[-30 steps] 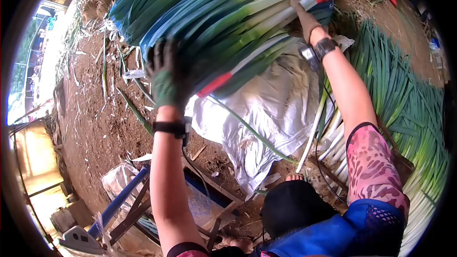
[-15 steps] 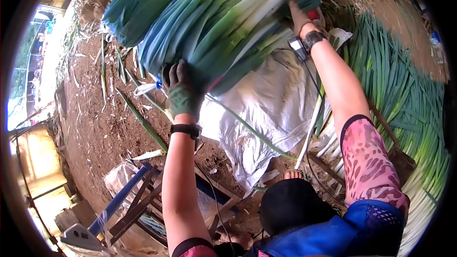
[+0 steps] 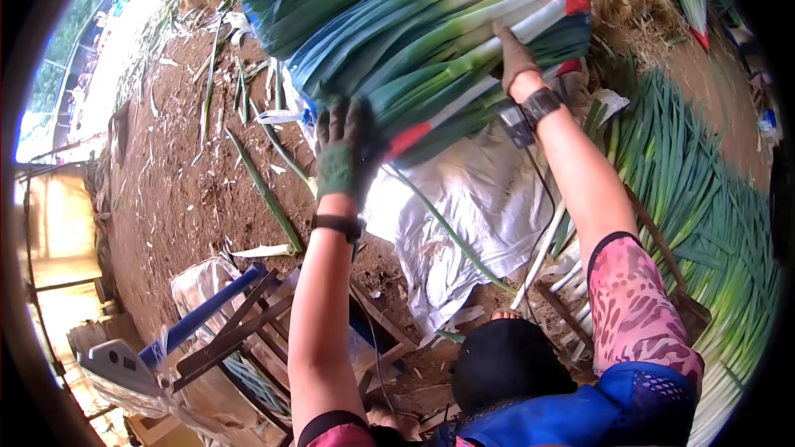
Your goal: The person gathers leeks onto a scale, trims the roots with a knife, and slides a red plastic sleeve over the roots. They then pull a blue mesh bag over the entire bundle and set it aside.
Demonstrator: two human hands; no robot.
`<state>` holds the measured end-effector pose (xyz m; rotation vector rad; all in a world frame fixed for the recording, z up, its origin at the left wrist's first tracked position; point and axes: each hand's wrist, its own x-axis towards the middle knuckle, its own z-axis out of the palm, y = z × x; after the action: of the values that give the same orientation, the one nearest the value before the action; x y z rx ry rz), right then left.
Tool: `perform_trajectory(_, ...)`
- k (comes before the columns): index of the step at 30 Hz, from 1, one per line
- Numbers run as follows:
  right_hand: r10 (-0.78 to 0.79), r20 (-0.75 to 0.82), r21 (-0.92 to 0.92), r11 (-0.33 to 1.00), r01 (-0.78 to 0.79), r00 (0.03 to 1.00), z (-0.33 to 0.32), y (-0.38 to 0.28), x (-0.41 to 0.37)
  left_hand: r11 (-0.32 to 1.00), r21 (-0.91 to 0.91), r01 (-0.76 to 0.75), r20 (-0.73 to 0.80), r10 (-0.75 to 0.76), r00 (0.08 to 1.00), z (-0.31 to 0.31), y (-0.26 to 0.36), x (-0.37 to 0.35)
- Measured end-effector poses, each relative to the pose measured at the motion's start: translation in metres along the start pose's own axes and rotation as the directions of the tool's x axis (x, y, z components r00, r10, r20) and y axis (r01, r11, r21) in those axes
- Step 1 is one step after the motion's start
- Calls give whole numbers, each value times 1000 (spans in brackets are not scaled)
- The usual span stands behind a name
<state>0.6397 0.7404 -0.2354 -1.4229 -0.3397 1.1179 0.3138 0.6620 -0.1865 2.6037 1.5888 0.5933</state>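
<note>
Left hand (image 3: 339, 153) spread wide, palm flat under the bundle (image 3: 414, 25)'s green end. Right hand (image 3: 515, 54) presses the white stalks, fingers buried, grip impossible to tell. Bundle's held up over the sheet (image 3: 472, 199), loose leeks (image 3: 704, 190) piled right.

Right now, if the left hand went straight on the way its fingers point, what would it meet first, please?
The left hand points up, fingers spread against the underside of the bundle of green onions, so it would press straight into those stalks. Depth is unclear, but nothing shows between them.
</note>
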Motion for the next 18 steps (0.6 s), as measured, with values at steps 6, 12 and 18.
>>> perform_trajectory(6,-72,-123,-213,976,45,990,5,3,-5,994,-108,-7,33,10,999,7,-21,9)
perform_trajectory(12,-414,250,-750,488,446,875,-23,5,13,997,-20,76,-49,-77,996,0,-1,8)
perform_trajectory(18,225,220,197,943,-269,949,-92,78,-57,988,-154,1,-102,-17,995,-18,47,-18)
